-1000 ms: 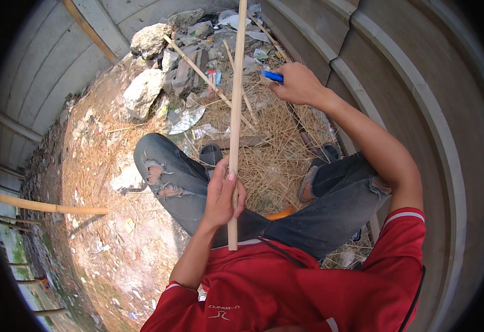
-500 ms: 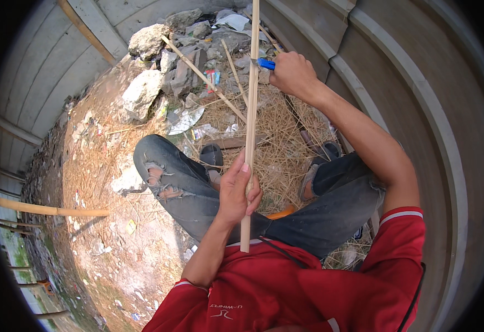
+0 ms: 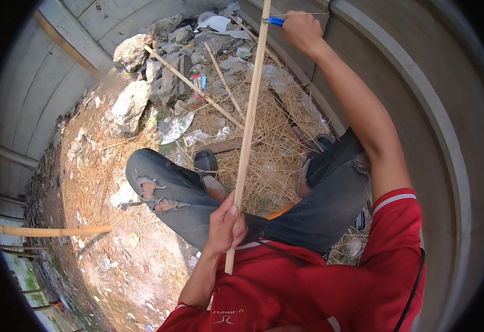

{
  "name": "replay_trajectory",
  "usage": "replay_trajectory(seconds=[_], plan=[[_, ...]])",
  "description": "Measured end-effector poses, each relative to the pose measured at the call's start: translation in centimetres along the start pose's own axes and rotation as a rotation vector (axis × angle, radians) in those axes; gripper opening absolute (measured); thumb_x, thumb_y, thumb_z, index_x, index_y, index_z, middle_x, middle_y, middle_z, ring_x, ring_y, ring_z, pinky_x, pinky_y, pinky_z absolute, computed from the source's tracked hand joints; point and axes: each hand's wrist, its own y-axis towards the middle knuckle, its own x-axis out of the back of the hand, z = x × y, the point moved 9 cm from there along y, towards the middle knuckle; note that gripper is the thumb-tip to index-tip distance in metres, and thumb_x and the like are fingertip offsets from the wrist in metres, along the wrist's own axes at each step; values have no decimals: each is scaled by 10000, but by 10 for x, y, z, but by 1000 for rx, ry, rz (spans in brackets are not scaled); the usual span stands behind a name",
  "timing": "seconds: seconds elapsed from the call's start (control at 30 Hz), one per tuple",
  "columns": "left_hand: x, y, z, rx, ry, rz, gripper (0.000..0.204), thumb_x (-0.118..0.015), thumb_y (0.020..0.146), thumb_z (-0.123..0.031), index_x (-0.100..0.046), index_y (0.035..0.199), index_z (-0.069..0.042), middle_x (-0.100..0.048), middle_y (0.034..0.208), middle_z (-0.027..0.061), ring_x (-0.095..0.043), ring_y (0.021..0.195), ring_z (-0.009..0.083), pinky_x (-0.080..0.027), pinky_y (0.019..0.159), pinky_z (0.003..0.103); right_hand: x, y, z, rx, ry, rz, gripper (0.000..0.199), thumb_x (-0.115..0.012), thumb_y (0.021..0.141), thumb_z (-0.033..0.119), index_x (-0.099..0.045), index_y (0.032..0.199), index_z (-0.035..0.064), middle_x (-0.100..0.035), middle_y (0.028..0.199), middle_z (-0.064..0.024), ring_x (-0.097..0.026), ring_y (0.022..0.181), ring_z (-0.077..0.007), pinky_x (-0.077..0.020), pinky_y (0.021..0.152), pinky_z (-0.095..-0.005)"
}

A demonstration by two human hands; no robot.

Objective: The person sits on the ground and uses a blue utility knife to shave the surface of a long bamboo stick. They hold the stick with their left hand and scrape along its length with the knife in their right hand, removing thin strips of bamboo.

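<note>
Left hand [image 3: 225, 227]: fingers wrapped tight around the near end of a long bamboo strip [image 3: 248, 127], thumb lying along it.
Bamboo strip: runs from the lap up and far, reaching the right hand.
Right hand [image 3: 302, 30]: fist closed on a blue-handled tool [image 3: 275, 21], touching the strip's far part.
Ground: dry straw [image 3: 269, 144], rocks [image 3: 131, 105], litter beyond the knees.

Bright daylight, soft shadows, sharp centre, heavy fisheye bend w/ dark rim.
</note>
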Motion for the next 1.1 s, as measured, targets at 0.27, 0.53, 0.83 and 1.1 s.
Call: replay_trajectory(seconds=[0.27,0.53,0.83,1.1], plan=[[60,-50,25,123,260,54,460,-394,1071,-194,-348,1513,-80,-445,572,32,-439,409,92,-373,379,220,-31,36,-126,-555,579,82,369,-670,831,378,-711,835,11,-593,616,-94,-510,459,-203,-424,452,-350],[34,5,14,-2,165,88,488,-428,1062,-249,-339,1519,-104,-541,587,89,-487,406,123,-410,391,238,22,-11,35,-530,1725,557,372,-587,958,435,-667,945,73,-303,508,78,-277,391,-68,-206,378,-253],[-10,60,-37,-154,326,214,495,-431,1056,-276,-379,1446,26,-635,824,105,-621,655,146,-509,643,262,39,-26,67,-509,1626,470,305,-608,967,312,-666,858,33,-451,508,20,-362,397,-90,-259,381,-264],[-49,112,-103,-306,330,104,477,-416,1067,-264,-357,1464,-5,-588,653,63,-472,413,79,-385,410,210,72,-30,85,-430,1680,470,324,-599,973,333,-682,895,31,-486,545,17,-363,414,-78,-261,395,-251]])
